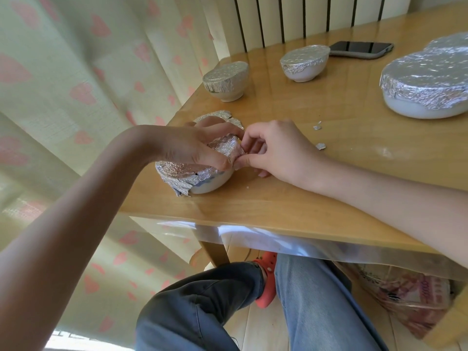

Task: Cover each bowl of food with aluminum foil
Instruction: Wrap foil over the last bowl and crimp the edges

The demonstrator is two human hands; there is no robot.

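Note:
A white bowl (211, 184) stands near the table's front left corner, with crinkled aluminum foil (182, 171) laid over its top and hanging down its left side. My left hand (192, 145) rests on top of the bowl, fingers curled over the foil's raised right flap. My right hand (273, 150) pinches that same flap at the bowl's right rim. Three other bowls stand wrapped in foil: a small one (226, 81) at the far left, a white one (305, 63) behind the middle, and a large one (428, 84) at the right.
A dark phone (361, 49) lies at the table's far edge. Small foil scraps (320, 146) sit right of my right hand, and a foil piece (215, 115) lies behind my left hand. The wooden table's (278, 206) front edge is close; a curtain hangs left.

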